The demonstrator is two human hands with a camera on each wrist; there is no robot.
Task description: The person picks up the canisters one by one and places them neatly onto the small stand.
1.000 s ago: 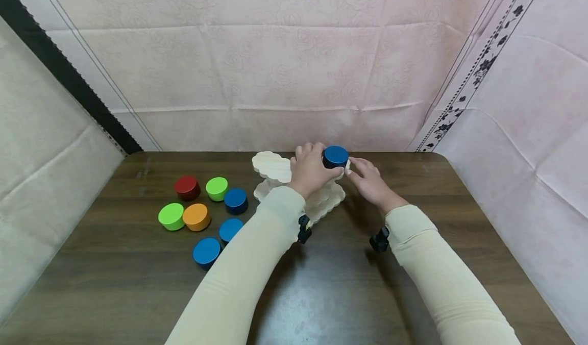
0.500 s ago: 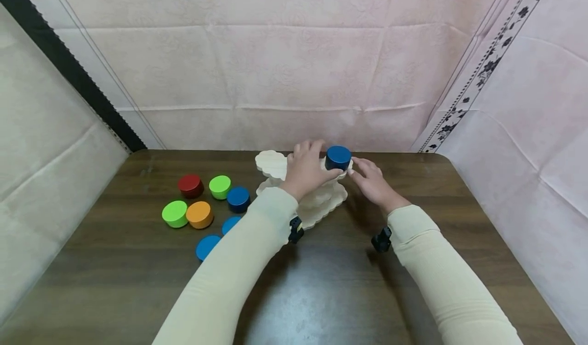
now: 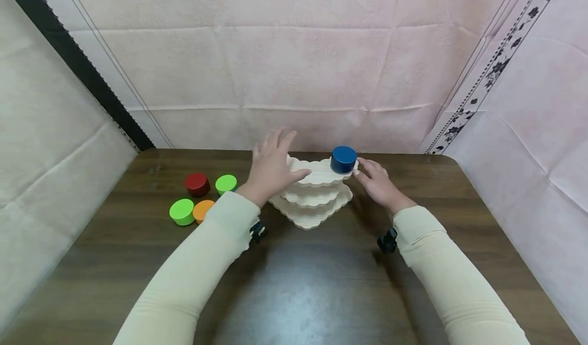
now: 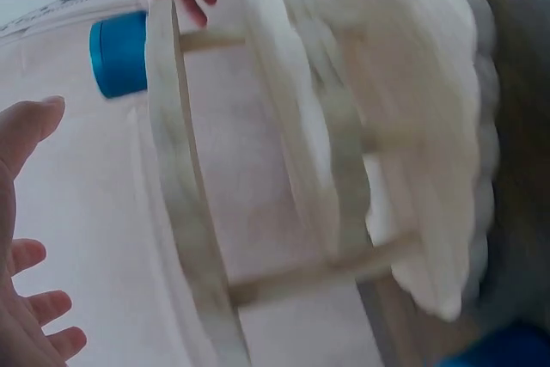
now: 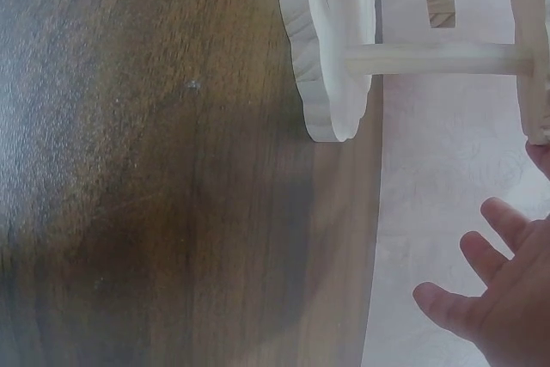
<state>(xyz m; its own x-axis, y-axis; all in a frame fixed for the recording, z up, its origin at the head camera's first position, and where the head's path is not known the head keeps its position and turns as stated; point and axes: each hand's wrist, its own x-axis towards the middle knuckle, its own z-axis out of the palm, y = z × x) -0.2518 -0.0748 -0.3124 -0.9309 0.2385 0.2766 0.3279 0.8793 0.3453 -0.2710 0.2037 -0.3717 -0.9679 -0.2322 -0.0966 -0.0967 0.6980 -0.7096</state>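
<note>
A cream, scallop-edged three-tier stand (image 3: 311,197) stands on the brown table near its back edge. On the right end of its top tier sits a blue cylinder (image 3: 343,159), which shows a seam near its top in the left wrist view. My left hand (image 3: 271,171) is held over the stand's left side, its fingers spread and holding nothing; in the left wrist view a gap separates its thumb from the blue cylinder. My right hand (image 3: 378,186) touches the top tier's right end with its fingertips, while the other fingers (image 5: 447,307) extend loosely below that level.
Left on the table (image 3: 294,294) are a red cylinder (image 3: 197,185), a light green one (image 3: 181,212), another light green one (image 3: 226,183) and an orange one (image 3: 203,211). My left sleeve covers part of that group. A pale patterned cloth (image 3: 294,79) hangs behind and at both sides.
My left hand has let go of the blue cylinder and moved left, its fingers spreading. The cylinder stays on the top tier. My right hand keeps its place at the tier's edge.
</note>
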